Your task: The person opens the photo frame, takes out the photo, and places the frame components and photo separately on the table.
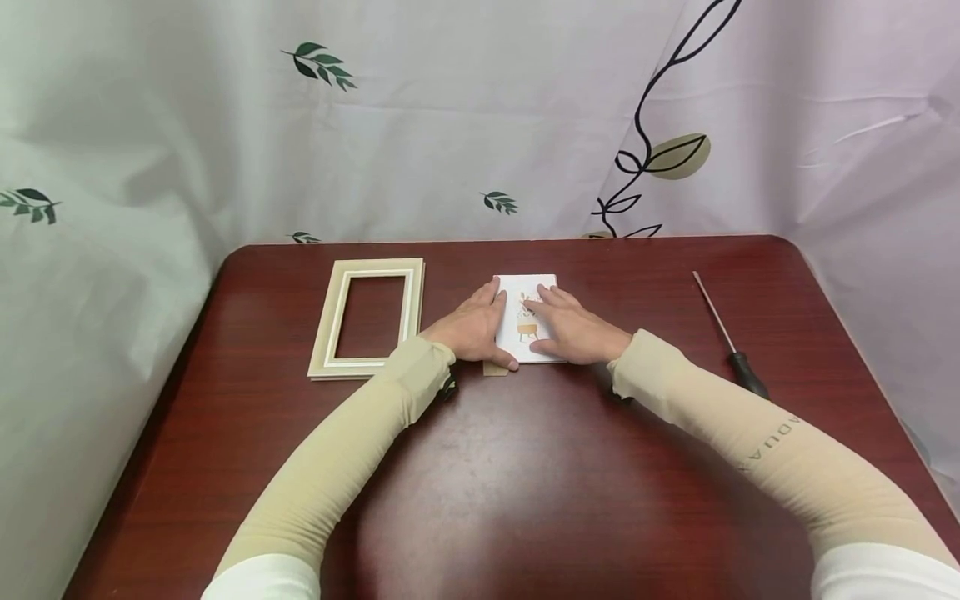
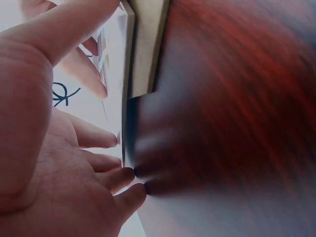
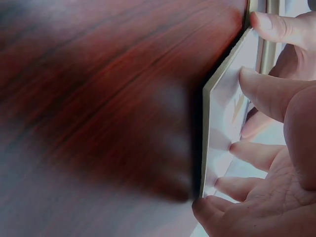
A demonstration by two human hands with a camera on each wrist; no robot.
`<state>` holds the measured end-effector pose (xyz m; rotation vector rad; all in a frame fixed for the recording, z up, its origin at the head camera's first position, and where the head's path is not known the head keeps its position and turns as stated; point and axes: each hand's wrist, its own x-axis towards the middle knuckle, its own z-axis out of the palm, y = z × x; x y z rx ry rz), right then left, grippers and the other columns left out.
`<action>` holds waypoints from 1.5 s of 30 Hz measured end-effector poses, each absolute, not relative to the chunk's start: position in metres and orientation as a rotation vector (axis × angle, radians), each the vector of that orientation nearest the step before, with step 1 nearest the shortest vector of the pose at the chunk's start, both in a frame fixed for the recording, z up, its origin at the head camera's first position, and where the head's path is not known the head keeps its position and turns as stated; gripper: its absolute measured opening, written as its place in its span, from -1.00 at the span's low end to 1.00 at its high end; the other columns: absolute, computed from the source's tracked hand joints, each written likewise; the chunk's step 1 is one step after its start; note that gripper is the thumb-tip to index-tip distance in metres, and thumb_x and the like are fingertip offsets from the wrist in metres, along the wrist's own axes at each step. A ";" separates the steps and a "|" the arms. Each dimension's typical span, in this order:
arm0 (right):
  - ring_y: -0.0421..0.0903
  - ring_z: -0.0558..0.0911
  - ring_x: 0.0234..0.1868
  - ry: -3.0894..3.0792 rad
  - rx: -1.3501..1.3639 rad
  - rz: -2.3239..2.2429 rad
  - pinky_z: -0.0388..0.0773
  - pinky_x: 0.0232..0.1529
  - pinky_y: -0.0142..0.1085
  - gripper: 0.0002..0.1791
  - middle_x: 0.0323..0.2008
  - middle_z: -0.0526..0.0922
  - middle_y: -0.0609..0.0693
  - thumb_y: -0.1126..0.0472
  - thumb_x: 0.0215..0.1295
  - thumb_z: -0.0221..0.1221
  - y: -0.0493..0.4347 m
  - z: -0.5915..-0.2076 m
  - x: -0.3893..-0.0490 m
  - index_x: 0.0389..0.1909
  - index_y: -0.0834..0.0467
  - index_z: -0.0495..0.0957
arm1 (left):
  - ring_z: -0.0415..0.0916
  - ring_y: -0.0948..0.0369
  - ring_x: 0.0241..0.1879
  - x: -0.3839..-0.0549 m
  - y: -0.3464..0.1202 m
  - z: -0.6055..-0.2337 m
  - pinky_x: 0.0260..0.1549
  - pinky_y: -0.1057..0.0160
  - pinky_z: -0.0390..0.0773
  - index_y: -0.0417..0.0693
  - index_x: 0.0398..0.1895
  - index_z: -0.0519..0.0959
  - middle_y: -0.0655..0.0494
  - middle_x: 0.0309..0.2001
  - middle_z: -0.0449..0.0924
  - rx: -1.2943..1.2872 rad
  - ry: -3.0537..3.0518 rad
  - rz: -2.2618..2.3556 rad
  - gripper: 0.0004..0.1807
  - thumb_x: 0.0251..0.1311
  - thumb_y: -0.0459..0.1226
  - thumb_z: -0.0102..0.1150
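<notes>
Both hands lie flat with fingers straight, the left hand [image 1: 474, 327] and right hand [image 1: 572, 327] pressing a printed card [image 1: 527, 321] onto what seems a backing board mid-tabletop [image 1: 525, 467]. Squaring the stack seems the step; next calls for carrying it to the empty frame [image 1: 370, 317].

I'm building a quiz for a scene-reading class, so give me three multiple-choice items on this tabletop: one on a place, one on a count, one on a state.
1. Where does the screwdriver lie?
A. right of the hands
B. inside the frame
C. on the picture card

2. How many hands rest on the picture card?
A. none
B. one
C. two

3. What state is the photo frame in?
A. standing upright
B. lying flat, its opening bare
C. glass fitted

Answers: 1 A, it lies near the table's right edge. 2 C, the left hand and right hand both press it. 3 B, red tabletop shows through its opening.
</notes>
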<state>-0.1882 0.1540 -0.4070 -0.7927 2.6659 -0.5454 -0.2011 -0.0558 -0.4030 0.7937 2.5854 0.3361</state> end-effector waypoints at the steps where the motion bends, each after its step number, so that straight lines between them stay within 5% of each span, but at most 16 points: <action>1: 0.31 0.00 0.54 2.663 -0.793 -0.548 -0.05 0.51 0.07 -0.21 0.51 0.03 0.42 0.12 0.33 0.30 0.155 -0.407 -0.188 0.47 0.36 0.23 | -0.37 -0.07 0.58 -0.201 -0.056 -0.403 0.51 0.09 -0.20 -0.45 0.55 -0.15 -0.34 0.58 -0.39 0.793 2.582 0.335 0.42 -0.07 0.20 0.51; 45: 0.35 -0.04 0.53 2.631 -0.726 -0.549 -0.01 0.46 0.18 -0.21 0.51 -0.01 0.45 0.21 0.34 0.30 0.227 -0.403 -0.186 0.47 0.38 0.19 | -0.31 -0.09 0.58 -0.199 -0.060 -0.404 0.51 0.06 -0.17 -0.34 0.58 -0.09 -0.26 0.60 -0.38 0.791 2.574 0.324 0.37 -0.06 0.22 0.49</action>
